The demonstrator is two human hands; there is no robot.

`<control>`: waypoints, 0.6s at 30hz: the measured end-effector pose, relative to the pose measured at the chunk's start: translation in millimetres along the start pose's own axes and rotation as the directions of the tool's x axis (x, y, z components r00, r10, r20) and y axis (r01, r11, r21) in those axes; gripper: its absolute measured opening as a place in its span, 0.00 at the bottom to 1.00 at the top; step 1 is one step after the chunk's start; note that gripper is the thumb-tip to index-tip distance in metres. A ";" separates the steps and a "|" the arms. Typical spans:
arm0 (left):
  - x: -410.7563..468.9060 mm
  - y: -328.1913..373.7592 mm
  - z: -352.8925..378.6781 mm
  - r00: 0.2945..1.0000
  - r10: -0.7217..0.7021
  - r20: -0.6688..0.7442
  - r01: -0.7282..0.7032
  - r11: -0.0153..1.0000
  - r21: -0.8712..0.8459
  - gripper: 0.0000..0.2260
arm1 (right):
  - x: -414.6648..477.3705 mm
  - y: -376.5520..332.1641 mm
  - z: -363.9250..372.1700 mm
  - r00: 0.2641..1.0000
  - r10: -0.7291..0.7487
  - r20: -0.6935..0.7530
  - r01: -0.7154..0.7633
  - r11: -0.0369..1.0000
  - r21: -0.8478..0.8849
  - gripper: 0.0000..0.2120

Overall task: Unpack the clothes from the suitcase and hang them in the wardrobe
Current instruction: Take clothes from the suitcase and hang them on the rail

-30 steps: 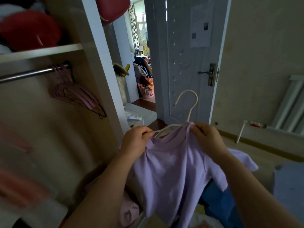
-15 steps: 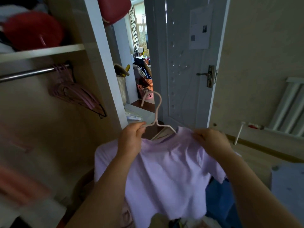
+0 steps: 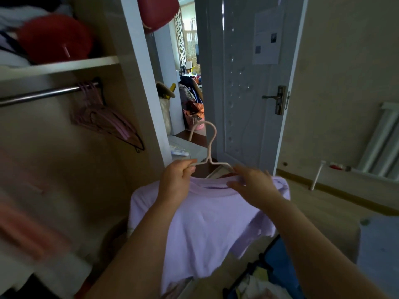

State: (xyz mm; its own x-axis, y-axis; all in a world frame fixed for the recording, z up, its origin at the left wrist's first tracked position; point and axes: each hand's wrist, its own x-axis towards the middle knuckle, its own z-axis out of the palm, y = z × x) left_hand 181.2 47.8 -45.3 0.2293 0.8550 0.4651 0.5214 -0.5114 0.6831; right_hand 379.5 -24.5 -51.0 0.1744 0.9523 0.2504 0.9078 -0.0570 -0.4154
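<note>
- The lilac short-sleeved T-shirt (image 3: 207,223) hung in front of the person at chest level, between the open wardrobe and the door. Its ribbed collar faced up and both sleeves were spread.
- The shirt sat on a pale pink thin wire hanger (image 3: 212,145), whose hook stood upright above the collar with its tip curving left.
- The left hand (image 3: 176,182) gripped the hanger's left arm, fingers curled round the wire.
- The right hand (image 3: 252,184) pinched the collar between thumb and fingers where the hanger's right arm entered the neck opening (the wire itself was hidden there).
- The hands were a little apart, one on each side of the hook.
- The light-wood wardrobe (image 3: 138,87) stood open on the left. A steel hanging rail (image 3: 43,96) carried a bunch of pink empty hangers (image 3: 103,117) at its right end.
- The white shelf (image 3: 58,66) above the rail held a red rounded item (image 3: 56,37) and some folded fabric, not identifiable.
- Blurred pink cloth showed at the lower left of the wardrobe.
- A blue open suitcase (image 3: 278,255) lay at the lower right, below the shirt, with pale garments (image 3: 254,285) inside.
- A grey-white panelled door (image 3: 244,93) stood ajar with a metal lever handle (image 3: 278,99) and a paper sheet (image 3: 267,37) on it. A cluttered room showed beyond the door.
- A white radiator (image 3: 384,143) lined the beige wall on the right, above the wooden floor (image 3: 323,203).
</note>
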 end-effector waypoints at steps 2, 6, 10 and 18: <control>-3.4 -1.9 -5.4 1.000 -0.002 0.014 0.002 1.000 -0.016 0.12 | 2.2 -11.8 1.8 0.998 -0.026 -0.064 0.030 0.998 0.060 0.09; -9.3 -20.6 -27.1 0.998 -0.070 -0.004 0.070 0.997 0.014 0.12 | 4.6 -19.0 -4.2 0.992 0.011 -0.128 0.009 0.988 0.154 0.09; -18.2 -31.7 -47.4 0.964 -0.219 -0.153 0.232 0.970 0.074 0.14 | 12.0 -39.1 -4.4 0.997 0.043 0.070 -0.061 0.960 0.272 0.09; -33.5 -44.7 -97.9 0.935 -0.302 -0.185 0.324 0.940 0.105 0.09 | 25.5 -109.4 40.8 0.904 -0.051 0.424 -0.164 0.874 0.457 0.09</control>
State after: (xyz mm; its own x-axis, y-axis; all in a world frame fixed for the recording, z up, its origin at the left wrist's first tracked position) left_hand 69.7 33.7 -36.3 -0.0947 0.9383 0.3326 0.6509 -0.1944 0.7338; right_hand 269.1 18.3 -34.8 -0.0505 0.9911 -0.1228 0.5911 -0.0694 -0.8036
